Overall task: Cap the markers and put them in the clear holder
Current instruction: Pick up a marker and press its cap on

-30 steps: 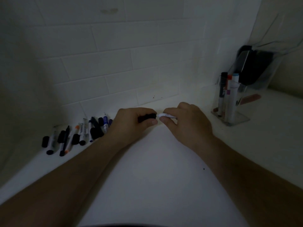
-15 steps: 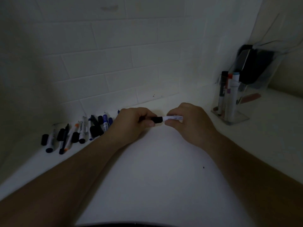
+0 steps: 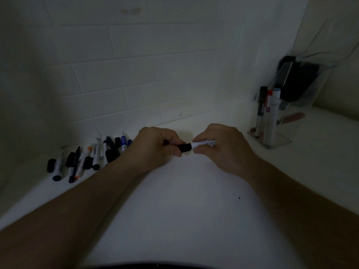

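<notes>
Both hands meet at the middle of the frame, just above the white counter (image 3: 184, 210), with the bare forearms reaching in from the lower left and lower right corners. The left hand (image 3: 157, 146) has its fingers curled round a black cap (image 3: 185, 147), thumb and forefinger pinching it. The right hand (image 3: 223, 146) pinches the white barrel of a marker (image 3: 204, 143) between thumb and fingertips. Cap and barrel lie in 1 horizontal line and touch end to end; whether the cap is fully pushed home I cannot tell in this dim light.

Left of the left hand, toward the middle left of the frame, a loose row of markers (image 3: 91, 158) lies on the counter close to the foot of the wall. Most have white barrels with black, blue or orange ends, and several separate black caps lie among them. The light is too low to count them reliably.

At the right of the frame, beyond the right hand and apart from it, stands the clear holder (image 3: 272, 140) on the counter. Its front compartment holds several markers upright, with black, red and pale blue tops showing. A dark object (image 3: 299, 80) sits in the taller rear part of the holder; what it is cannot be made out. A reddish object (image 3: 293, 117) lies just beside the holder.

Farthest back, a white tiled wall (image 3: 136, 55) fills the upper half of the frame.
</notes>
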### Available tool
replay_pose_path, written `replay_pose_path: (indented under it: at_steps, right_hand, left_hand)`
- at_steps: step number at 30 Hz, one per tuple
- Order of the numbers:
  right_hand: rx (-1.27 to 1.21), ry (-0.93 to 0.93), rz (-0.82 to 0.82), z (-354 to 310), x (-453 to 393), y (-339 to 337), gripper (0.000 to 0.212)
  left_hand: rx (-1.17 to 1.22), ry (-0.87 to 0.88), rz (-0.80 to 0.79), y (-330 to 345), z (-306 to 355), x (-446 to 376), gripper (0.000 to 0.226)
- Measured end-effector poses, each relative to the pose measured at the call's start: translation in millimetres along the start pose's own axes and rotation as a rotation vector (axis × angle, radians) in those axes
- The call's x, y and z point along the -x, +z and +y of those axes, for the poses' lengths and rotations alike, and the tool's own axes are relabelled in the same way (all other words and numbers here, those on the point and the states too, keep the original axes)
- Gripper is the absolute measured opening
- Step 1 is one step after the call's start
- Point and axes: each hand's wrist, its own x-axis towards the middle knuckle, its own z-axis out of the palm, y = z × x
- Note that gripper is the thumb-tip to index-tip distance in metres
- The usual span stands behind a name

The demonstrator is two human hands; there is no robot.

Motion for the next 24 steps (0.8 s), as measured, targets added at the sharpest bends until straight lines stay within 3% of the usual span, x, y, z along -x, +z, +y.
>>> replay_pose_path:
  at_steps: [2, 4, 6, 9, 14, 18, 24]
  right_hand:
    - [0.005, 0.002, -0.025, 0.5, -1.6, 3.7, 0.025]
    - [0.168, -0.045, -0.028, 2.7, -1.4, 6.2, 0.036]
    - [0.364, -0.064, 0.032, -1.6, -0.3, -1.0, 0.034]
    - [0.441, -0.015, 0.131, -16.0, 0.8, -10.8, 0.025]
    - [0.22, 0.098, 0.216, -25.5, -12.3, -38.3, 0.028]
    - [0.072, 0.081, 0.366, -31.4, -27.9, -101.9, 0.024]
    - [0.375, 0.161, 0.508, -1.3, -34.4, -169.3, 0.023]
  left_hand:
    - [0.026, -0.016, -0.008, 3.6, 4.0, 0.4, 0.024]
    - [0.026, -0.023, 0.003, 9.0, 9.2, -0.9, 0.019]
    - [0.065, -0.045, 0.066, 13.4, 11.7, -3.2, 0.016]
    - [0.186, -0.077, 0.167, 17.0, 14.9, -3.5, 0.01]
    - [-0.127, 0.158, 0.032, 28.5, 12.4, 3.6, 0.016]
    - [-0.213, 0.313, 0.018, 38.8, 12.0, 8.8, 0.031]
    - [-0.373, 0.495, -0.025, 49.3, 18.5, 14.1, 0.032]
